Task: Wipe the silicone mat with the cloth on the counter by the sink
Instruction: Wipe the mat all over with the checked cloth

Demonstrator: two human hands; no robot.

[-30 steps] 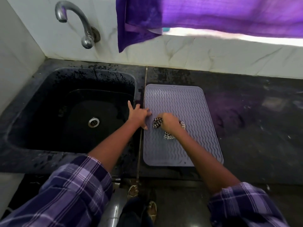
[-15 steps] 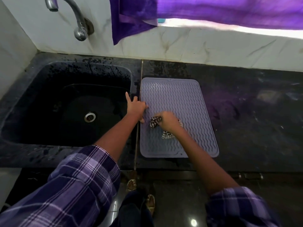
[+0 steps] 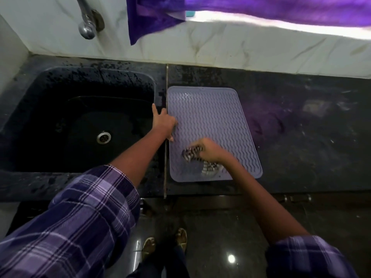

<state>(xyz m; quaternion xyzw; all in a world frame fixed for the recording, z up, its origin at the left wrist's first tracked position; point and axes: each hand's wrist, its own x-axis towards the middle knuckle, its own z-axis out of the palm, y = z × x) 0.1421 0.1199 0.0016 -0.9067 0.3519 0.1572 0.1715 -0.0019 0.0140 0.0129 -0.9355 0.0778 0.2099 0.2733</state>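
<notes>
Gripping the bunched cloth [image 3: 193,154] on the silicone mat [image 3: 212,117], right hand [image 3: 210,150] fingers curl while left hand [image 3: 163,124] fingers press its edge, spread.

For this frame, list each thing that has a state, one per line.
silicone mat: flat on the counter
cloth: bunched, on the mat
right hand: grips the cloth
left hand: fingers straight, on mat's left edge
tap: no water running

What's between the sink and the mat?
In the head view, a narrow counter strip with a thin seam separates sink and mat; the left hand rests across it.
</notes>
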